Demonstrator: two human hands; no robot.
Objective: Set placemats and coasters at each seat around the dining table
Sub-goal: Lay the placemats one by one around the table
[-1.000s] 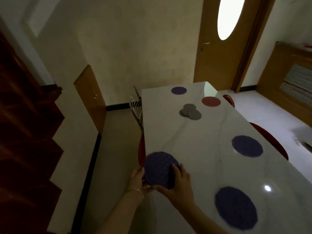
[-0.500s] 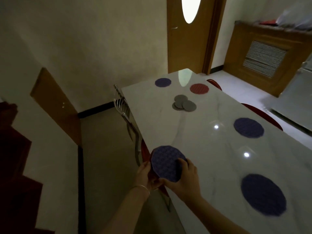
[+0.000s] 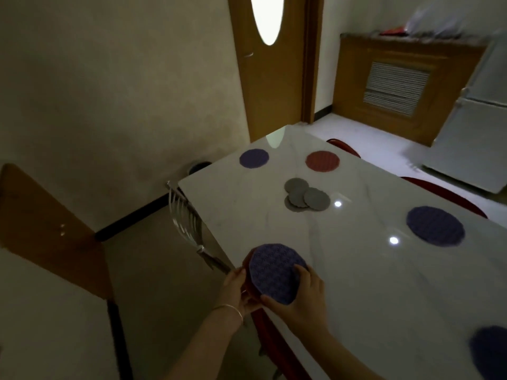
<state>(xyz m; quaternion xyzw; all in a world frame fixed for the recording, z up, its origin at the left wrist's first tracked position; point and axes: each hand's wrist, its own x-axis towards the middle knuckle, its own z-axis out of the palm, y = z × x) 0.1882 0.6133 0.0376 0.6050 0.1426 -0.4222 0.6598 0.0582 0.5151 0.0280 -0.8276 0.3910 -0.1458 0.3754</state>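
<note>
Placemat (image 3: 275, 272), purple, round, textured: held at the table's (image 3: 370, 283) near left edge, tilted, not yet flat on the top. Your left hand (image 3: 237, 290) grips its left rim, where a reddish edge shows behind, possibly a second mat. Your right hand (image 3: 300, 297) pinches the lower right rim, thumb underneath, fingers over the face. Mats already laid: purple far left (image 3: 254, 158), red far right (image 3: 322, 162), purple right side (image 3: 435, 226), dark one at lower right (image 3: 491, 352). Coasters (image 3: 306, 195), grey, heaped mid-table, apparently none dealt out. Step in hand: seating this mat at the left-side place. Next, you likely need to lay it flat just inside the edge, let go, then fetch coasters.
</note>
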